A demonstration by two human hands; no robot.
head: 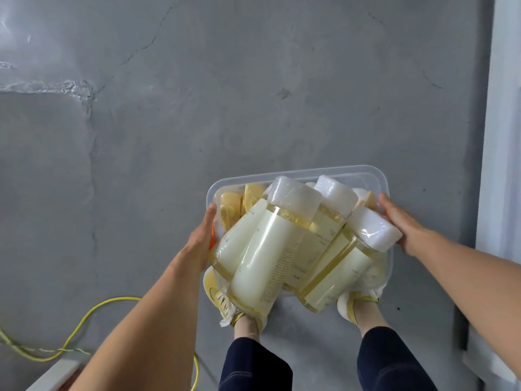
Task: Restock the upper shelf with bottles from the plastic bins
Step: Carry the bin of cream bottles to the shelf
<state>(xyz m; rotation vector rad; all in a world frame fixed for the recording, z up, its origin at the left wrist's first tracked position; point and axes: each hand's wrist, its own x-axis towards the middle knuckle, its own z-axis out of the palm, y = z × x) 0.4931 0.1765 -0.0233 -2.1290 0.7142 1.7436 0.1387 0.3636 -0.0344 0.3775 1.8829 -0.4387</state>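
Observation:
A clear plastic bin (pixel 363 172) is held in the air above my feet, heaped with several pale yellow bottles with white caps. The tallest bottle (pixel 270 249) leans toward me across the pile; another bottle (pixel 346 263) juts out on the right. My left hand (pixel 201 238) grips the bin's left end, its thumb over the rim by an orange clip. On the right end my right hand (pixel 403 224) grips the bin, fingers along the wall. No shelf is in view.
Grey concrete floor (pixel 169 122) lies below. A yellow cable (pixel 93 317) loops across the floor at lower left. A white upright post (pixel 501 136) runs down the right edge, and a white ledge (pixel 53 373) shows at the bottom left corner.

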